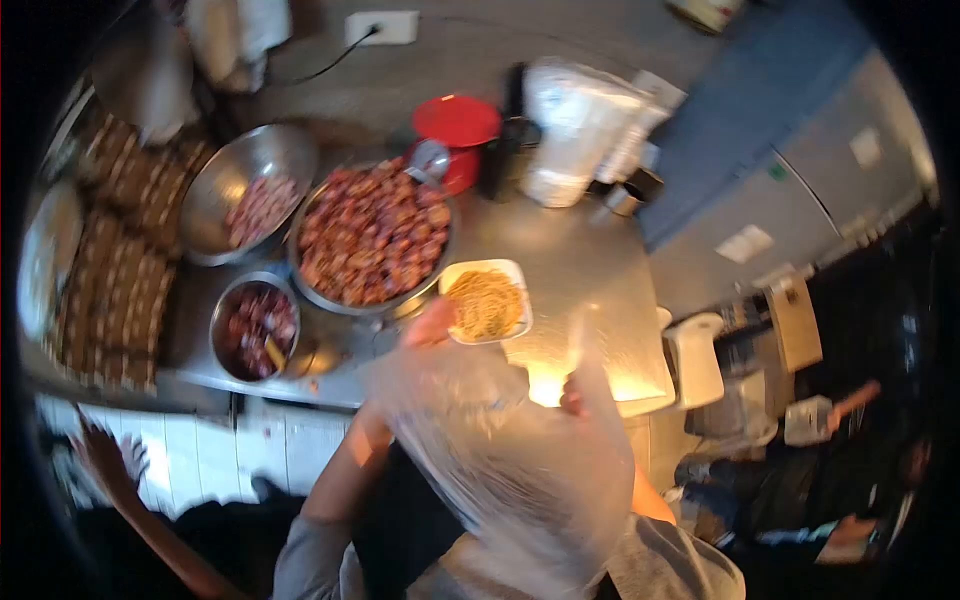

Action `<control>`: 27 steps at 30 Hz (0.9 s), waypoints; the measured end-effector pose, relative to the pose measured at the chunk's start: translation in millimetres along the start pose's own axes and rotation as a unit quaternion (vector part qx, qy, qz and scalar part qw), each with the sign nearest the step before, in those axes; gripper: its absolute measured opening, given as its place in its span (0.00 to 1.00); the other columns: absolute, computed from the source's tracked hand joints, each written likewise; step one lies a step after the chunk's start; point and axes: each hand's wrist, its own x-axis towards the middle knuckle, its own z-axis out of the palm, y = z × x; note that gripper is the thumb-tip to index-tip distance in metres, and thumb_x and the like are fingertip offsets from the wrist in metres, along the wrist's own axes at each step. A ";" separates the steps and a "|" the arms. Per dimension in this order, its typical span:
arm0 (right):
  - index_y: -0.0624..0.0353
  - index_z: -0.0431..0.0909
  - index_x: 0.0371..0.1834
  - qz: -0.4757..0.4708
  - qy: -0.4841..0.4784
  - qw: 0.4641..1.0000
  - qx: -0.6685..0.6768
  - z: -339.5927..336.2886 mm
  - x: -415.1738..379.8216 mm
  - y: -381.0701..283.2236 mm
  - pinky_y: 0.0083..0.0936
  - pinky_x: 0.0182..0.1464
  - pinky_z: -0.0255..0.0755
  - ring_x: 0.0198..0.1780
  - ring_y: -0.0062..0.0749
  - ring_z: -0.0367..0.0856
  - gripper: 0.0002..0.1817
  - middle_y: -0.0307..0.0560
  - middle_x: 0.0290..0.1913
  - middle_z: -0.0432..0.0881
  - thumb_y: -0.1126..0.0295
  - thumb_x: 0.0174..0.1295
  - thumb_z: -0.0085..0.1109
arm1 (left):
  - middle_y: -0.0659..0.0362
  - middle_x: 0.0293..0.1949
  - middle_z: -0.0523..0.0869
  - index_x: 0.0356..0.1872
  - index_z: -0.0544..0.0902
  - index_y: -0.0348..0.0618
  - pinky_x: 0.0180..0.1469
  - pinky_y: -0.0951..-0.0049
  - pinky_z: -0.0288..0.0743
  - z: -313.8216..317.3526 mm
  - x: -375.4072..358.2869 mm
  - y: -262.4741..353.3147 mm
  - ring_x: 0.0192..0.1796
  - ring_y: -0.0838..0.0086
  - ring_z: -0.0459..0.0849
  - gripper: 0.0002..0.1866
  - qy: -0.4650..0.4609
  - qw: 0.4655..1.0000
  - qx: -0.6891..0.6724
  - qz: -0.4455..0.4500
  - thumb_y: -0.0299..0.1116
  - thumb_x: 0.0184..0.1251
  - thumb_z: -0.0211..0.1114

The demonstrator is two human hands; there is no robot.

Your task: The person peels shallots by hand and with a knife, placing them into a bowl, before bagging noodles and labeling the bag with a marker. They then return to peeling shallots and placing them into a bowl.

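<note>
A large clear plastic bag (510, 440) hangs spread in front of my body, smeared by motion. My left hand (428, 328) is closed on its upper left edge, close to a white square dish (523, 312) that holds thin yellow noodle-like strands (485, 300). Partly covered by the film, my right hand (573, 396) grips the bag's right side with its fingers curled. Beyond my left hand, a big steel bowl (296, 265) is heaped with chunks of reddish meat (375, 235).
Two smaller metal bowls of meat, one larger bowl (205, 200) and one pot (217, 345), stand left. A red lidded container (457, 120) and a plastic-wrapped pack (575, 125) sit behind. Another person's hand (100, 455) is at lower left; someone else (850, 470) is at right.
</note>
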 end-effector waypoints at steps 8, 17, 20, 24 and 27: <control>0.64 0.70 0.46 0.375 -0.129 0.915 0.078 24.0 -50.8 86.0 0.27 0.39 0.71 0.37 0.32 0.77 0.18 0.53 0.39 0.78 0.64 0.57 0.55 | 0.52 0.40 0.83 0.52 0.74 0.34 0.50 0.70 0.70 27.4 -89.2 83.6 0.44 0.68 0.82 0.42 -0.192 0.970 0.081 -0.122 0.57 0.39 0.71; 0.54 0.71 0.36 0.281 -0.112 0.952 0.048 40.1 -18.5 152.5 0.20 0.31 0.68 0.27 0.22 0.73 0.11 0.38 0.28 0.77 0.58 0.62 0.49 | 0.57 0.31 0.81 0.28 0.77 0.40 0.45 0.71 0.69 6.6 -146.9 127.0 0.39 0.71 0.78 0.07 0.184 0.888 0.421 0.001 0.22 0.46 0.64; 0.54 0.71 0.39 0.315 -0.138 0.930 0.132 53.0 14.7 116.1 0.17 0.28 0.65 0.27 0.21 0.72 0.09 0.39 0.30 0.77 0.61 0.63 0.48 | 0.60 0.32 0.78 0.31 0.75 0.38 0.45 0.78 0.68 -7.2 -180.8 170.5 0.36 0.76 0.75 0.07 0.409 0.751 0.506 0.111 0.18 0.51 0.62; 0.56 0.65 0.46 0.343 -0.186 0.901 0.191 79.3 40.8 126.4 0.19 0.28 0.69 0.28 0.25 0.75 0.09 0.43 0.33 0.76 0.67 0.65 0.43 | 0.61 0.25 0.72 0.28 0.72 0.39 0.38 0.78 0.68 21.3 -202.0 188.0 0.32 0.81 0.70 0.08 0.527 0.566 0.576 0.263 0.22 0.54 0.65; 0.59 0.60 0.50 0.355 -0.208 0.900 0.146 93.3 49.1 139.2 0.24 0.28 0.74 0.29 0.32 0.78 0.12 0.48 0.34 0.76 0.70 0.65 0.39 | 0.60 0.23 0.72 0.23 0.71 0.39 0.34 0.78 0.67 47.2 -180.0 140.2 0.30 0.78 0.71 0.09 0.460 0.628 0.576 0.249 0.19 0.51 0.64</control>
